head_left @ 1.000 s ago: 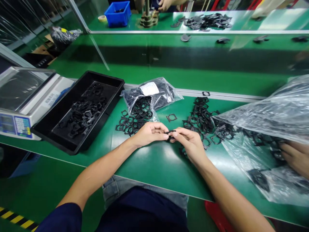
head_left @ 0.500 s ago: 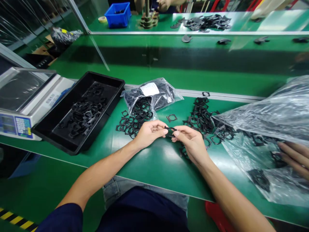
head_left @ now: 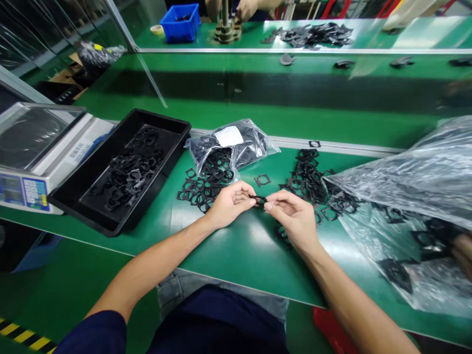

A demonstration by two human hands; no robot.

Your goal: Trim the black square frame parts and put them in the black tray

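Observation:
Between my two hands is a small black plastic frame (head_left: pixel 259 199), seen nearly edge-on above the green table. My left hand (head_left: pixel 233 202) pinches its left end between thumb and fingers. At the other end, my right hand (head_left: pixel 291 212) pinches it the same way. Beyond the hands a single square black frame with a round hole (head_left: pixel 262 180) lies flat. Loose frames (head_left: pixel 201 189) are heaped left of my left hand, spilling from a clear plastic bag (head_left: pixel 250 142) with a white label. Another pile of frames (head_left: pixel 306 172) lies past my right hand.
A black tray (head_left: pixel 162 179) of frames stands at left beside a weighing scale (head_left: pixel 33 162). On the right, a large clear plastic bag (head_left: pixel 413 172) covers more parts, with a co-worker's blurred hand (head_left: pixel 464 250) there. Across the conveyor belt (head_left: pixel 258 113) sit curved black pieces and a blue bin (head_left: pixel 180 23).
The frame in my hands has tilted from showing its opening to nearly edge-on. The co-worker's hand at right has shifted toward the edge of view, with black frames now showing beside it.

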